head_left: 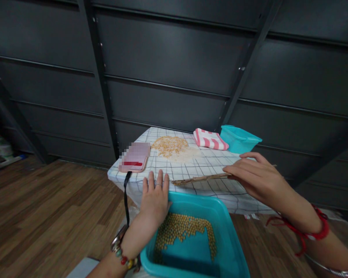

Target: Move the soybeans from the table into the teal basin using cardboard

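My left hand [156, 199] lies palm down with fingers spread at the front edge of the table, over the rear left rim of a teal plastic tub [233, 235]. Round yellow-brown beans [188, 226] cover part of the tub's bottom. In the closed fingers of my right hand [256, 175] is a thin, brown, flat strip [201, 178], seen nearly edge-on; its material I cannot make out. It runs along the table's front edge, its far end near my left fingertips. Behind it, a spread of pale yellow beans or grains [171, 146] lies on the checked cloth [174, 169].
A phone [135, 157] with a black strap [125, 193] lies at the table's left. Farther back are a folded pink-and-white striped towel [210, 139] and a smaller teal container [237, 139]. A dark panelled wall [168, 50] stands behind; wooden floor [69, 208] is below.
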`<state>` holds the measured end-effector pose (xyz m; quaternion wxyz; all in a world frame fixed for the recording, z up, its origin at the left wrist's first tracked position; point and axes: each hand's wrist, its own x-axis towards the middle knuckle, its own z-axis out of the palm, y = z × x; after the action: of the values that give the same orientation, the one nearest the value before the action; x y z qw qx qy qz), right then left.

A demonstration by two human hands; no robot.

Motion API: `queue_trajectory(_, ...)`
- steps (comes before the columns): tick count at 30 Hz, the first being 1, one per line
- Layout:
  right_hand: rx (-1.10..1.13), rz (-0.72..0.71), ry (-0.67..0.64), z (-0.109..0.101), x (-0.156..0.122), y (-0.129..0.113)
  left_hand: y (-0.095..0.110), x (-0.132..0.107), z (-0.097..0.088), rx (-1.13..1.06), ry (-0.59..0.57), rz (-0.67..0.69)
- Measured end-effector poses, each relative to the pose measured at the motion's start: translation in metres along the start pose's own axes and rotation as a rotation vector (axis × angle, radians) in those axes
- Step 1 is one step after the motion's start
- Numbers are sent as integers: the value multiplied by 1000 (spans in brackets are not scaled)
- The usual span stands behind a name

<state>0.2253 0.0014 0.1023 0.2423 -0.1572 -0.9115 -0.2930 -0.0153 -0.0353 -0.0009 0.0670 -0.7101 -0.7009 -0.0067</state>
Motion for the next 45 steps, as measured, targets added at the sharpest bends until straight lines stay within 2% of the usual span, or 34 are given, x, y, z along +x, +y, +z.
queue_trajectory(10,144,-6,-10,-27,-10,-13,1,1,4,27,23,8)
queue_trajectory(15,94,32,2,-37,-12,-15,1,0,1,33,10,7)
queue_trajectory(18,48,50,41,-29,-11,-10,1,0,0,20,11,13)
queue_trajectory(22,-56,52,81,-7,-3,-8,2,0,0,9,12,9)
queue_trajectory(29,-269,-21,46,21,17,-16,1,0,3,14,32,9)
queue_trajectory(36,-412,17,0,47,20,2,0,-1,2,-27,33,1)
queue_trajectory(39,-434,39,-1,50,18,10,0,-1,2,-43,51,6)
queue_trajectory(45,-472,96,18,39,14,21,1,-2,-1,-43,10,-8)
